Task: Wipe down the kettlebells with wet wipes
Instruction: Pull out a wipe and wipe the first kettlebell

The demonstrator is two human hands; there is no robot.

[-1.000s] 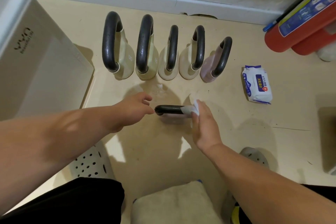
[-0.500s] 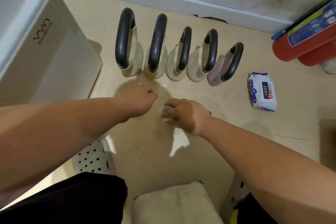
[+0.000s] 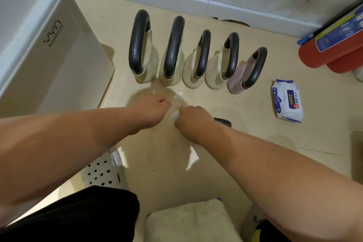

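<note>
kettlebell in hand [image 3: 223, 122]: low on the floor before me, only the dark handle end shows past my right wrist
right hand [image 3: 193, 122]: closed over a wet wipe [image 3: 174, 117] on that handle
left hand [image 3: 152, 110]: curled loosely just beside, holding nothing i can see
row of five kettlebells [image 3: 196, 57]: upright by the wall, handles glistening, likely wiped
wipes pack [image 3: 287, 101]: on the floor to my right
left to do: finish this one
</note>
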